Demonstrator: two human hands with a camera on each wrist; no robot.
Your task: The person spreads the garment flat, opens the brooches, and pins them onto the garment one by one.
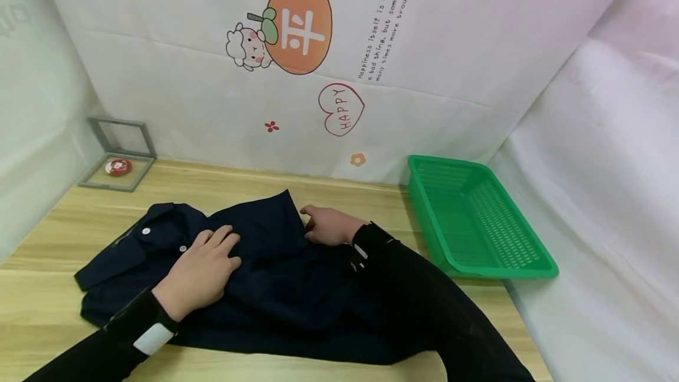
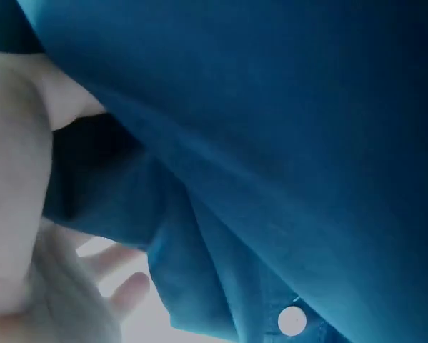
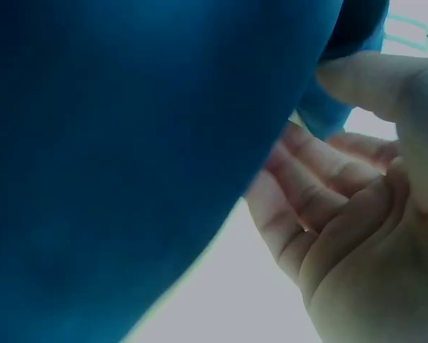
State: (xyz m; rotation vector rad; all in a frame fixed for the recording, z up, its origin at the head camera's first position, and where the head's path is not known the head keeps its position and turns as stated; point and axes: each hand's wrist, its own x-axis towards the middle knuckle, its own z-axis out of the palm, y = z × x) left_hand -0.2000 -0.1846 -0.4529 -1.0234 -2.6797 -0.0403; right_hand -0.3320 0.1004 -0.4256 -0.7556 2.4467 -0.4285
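A dark navy shirt (image 1: 265, 276) with white buttons lies on the table, its collar (image 1: 111, 261) toward the left and a short sleeve (image 1: 260, 220) folded across the top. My left hand (image 1: 201, 273) rests on the shirt beside the buttons, fingers relaxed and spread. In the left wrist view its thumb (image 2: 74, 100) meets the edge of a fabric fold. At the hem of the sleeve is my right hand (image 1: 334, 226), with thumb and fingers apart. Cloth hides some of its fingertips in the right wrist view, where the fingers (image 3: 314, 186) are loosely bent.
A green plastic basket (image 1: 432, 217) stands at the right of the wooden table (image 1: 350, 190). At the back left sits an open grey-framed case (image 1: 135, 181) with a round red-and-white item (image 1: 118, 167) in it. Printed white cloth walls (image 1: 424, 122) enclose the table.
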